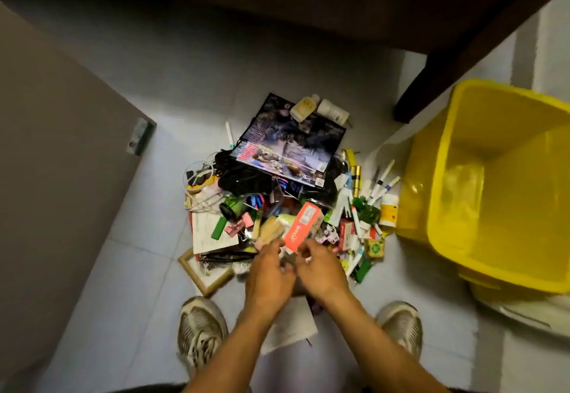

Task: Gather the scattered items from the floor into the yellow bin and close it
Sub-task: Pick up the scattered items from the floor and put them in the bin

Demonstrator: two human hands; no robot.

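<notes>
A heap of small items lies on the pale tiled floor: a dark magazine point(293, 142), an orange-pink box point(300, 226), white bottles point(331, 110), pens point(384, 182), black cords point(243, 176), pink clips point(237, 224) and a wooden picture frame point(205, 272). The open yellow bin point(499, 182) stands to the right of the heap, empty inside. My left hand point(270, 272) and my right hand point(320, 269) meet at the near edge of the heap, fingers curled around the lower end of the orange-pink box. Whether either hand truly grips it is unclear.
A dark wooden table leg point(447, 84) stands behind the bin. A grey panel point(61, 152) fills the left side. My two shoes point(200, 328) flank a white sheet of paper point(290, 324) below my hands. A pale lid-like piece point(530, 309) lies under the bin's near side.
</notes>
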